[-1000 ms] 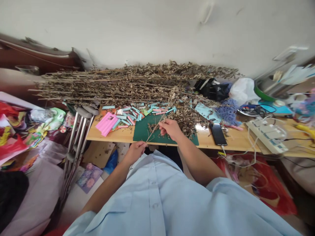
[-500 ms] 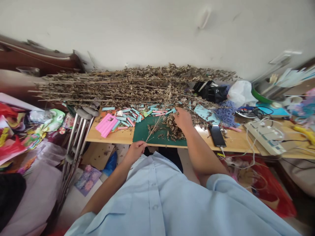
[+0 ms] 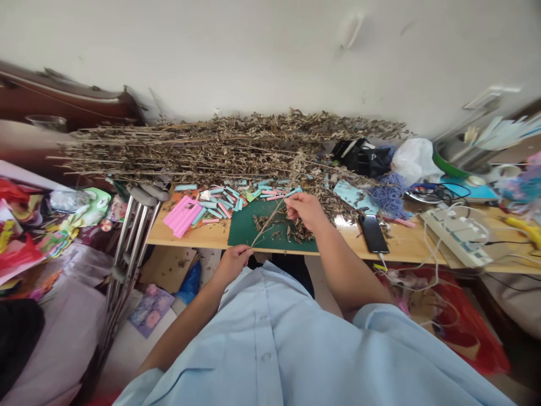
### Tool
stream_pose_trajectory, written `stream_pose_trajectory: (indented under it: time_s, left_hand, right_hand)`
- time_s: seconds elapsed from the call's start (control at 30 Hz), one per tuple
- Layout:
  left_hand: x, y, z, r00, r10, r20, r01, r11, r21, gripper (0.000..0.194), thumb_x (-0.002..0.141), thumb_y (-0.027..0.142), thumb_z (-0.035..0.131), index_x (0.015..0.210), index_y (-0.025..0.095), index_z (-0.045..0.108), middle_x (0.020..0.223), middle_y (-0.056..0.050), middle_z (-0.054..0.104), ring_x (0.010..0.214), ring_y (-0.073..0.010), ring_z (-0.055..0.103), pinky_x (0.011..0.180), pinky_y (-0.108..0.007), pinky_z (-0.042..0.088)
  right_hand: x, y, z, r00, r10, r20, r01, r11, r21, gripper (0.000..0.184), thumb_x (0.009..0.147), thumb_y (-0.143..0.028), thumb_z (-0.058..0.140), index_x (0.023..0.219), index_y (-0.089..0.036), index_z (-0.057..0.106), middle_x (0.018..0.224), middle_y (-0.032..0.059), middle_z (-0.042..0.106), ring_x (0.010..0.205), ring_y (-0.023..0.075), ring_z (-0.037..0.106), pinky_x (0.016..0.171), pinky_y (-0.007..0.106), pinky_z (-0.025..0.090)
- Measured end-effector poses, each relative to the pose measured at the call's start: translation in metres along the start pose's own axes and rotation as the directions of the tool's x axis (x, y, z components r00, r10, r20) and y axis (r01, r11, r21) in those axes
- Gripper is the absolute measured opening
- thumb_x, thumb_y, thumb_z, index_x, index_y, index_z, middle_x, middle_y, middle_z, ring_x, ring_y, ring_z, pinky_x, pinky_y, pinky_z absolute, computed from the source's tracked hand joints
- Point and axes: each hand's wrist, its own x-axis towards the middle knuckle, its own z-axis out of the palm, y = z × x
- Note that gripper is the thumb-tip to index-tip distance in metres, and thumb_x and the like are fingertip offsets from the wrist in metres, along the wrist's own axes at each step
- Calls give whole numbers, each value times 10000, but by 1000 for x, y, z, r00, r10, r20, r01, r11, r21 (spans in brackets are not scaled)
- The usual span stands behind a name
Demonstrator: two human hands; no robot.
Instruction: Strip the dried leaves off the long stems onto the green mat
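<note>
The left hand (image 3: 232,265) pinches the lower end of one dried leafy stem (image 3: 270,223), which slants above the green cutting mat (image 3: 270,237). The right hand (image 3: 305,211) grasps the stem's upper end between its fingertips, over the mat's far edge. Loose dried leaves (image 3: 301,232) lie on the mat, one smartphone (image 3: 373,234) lies right of it, and two crutches (image 3: 133,248) stand left of it.

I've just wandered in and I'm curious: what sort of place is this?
Probably a cluttered home craft corner: a green cutting mat on a wooden bench, heaps of cut blue and pink strips, and a long bundle of dried leafy stems.
</note>
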Motion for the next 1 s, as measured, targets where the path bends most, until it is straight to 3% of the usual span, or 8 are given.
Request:
stream_pose_trajectory:
  time_s: [0.17,0.27,0.37,0.47,0.53,0.6,0.8,1.0]
  left_hand:
    - [0,-6,-3,1000,-24,-21,24,1000,-12,366,793,518,608,709,162,636,511,39,489,448,-81,365,461,-222,265]
    - [1,-9,-2,998,-53,-20,52,998,-42,375,787,529,621,726,159,639,515,45,490,426,-70,357,442,-214,252]
    - [0,-8,-1,997,-70,-14,69,995,-71,370,777,526,638,772,156,657,521,45,506,414,-69,384,428,-205,263]
    - [-1,-4,-1,997,-80,-14,78,992,-100,352,757,495,672,829,151,679,518,44,521,406,-76,413,418,-204,290]
    - [-1,-2,-1,997,-75,-25,72,990,-119,343,746,480,691,827,147,681,499,47,514,394,-77,411,408,-208,297]
    - [-1,-3,-1,998,-53,-40,48,992,-121,341,746,482,698,801,146,678,486,47,509,387,-78,409,402,-210,302]
    - [-1,-6,-1,995,-55,-79,47,994,-97,339,737,475,708,814,146,687,481,53,505,399,-85,423,405,-211,340]
    - [-6,-3,1,992,-61,-111,54,997,-62,330,731,451,707,828,135,713,501,50,508,416,-89,432,411,-215,349]
  right_hand:
    - [19,-1,-35,971,-124,-203,52,943,-328,233,774,-397,702,804,-169,662,578,20,628,506,161,592,542,319,556]
    - [21,-1,-45,909,-373,-185,153,712,-686,225,803,-329,661,957,-172,712,938,123,729,796,244,679,796,442,567]
    - [13,-3,-40,811,-573,-115,271,543,-795,331,816,-332,660,1111,-188,708,1280,145,645,1132,299,605,1007,489,472]
    - [-2,-9,-26,843,-517,-148,333,717,-612,333,871,-451,605,1027,-182,726,1056,119,722,978,261,654,881,417,534]
    - [-11,-13,-15,931,-364,-37,327,872,-365,390,869,-530,596,1004,-185,716,857,73,723,728,194,658,688,331,552]
    - [-18,-14,-4,969,-226,101,239,959,-153,436,813,-561,664,1041,-190,681,770,35,700,567,143,612,525,265,508]
    - [-20,-7,18,991,-116,-64,119,992,44,548,671,-511,816,1037,-245,507,643,-71,623,446,119,588,355,186,423]
    - [-19,-3,16,996,-76,44,77,997,-19,369,680,-471,804,800,-183,608,630,-8,641,439,118,581,388,223,487]
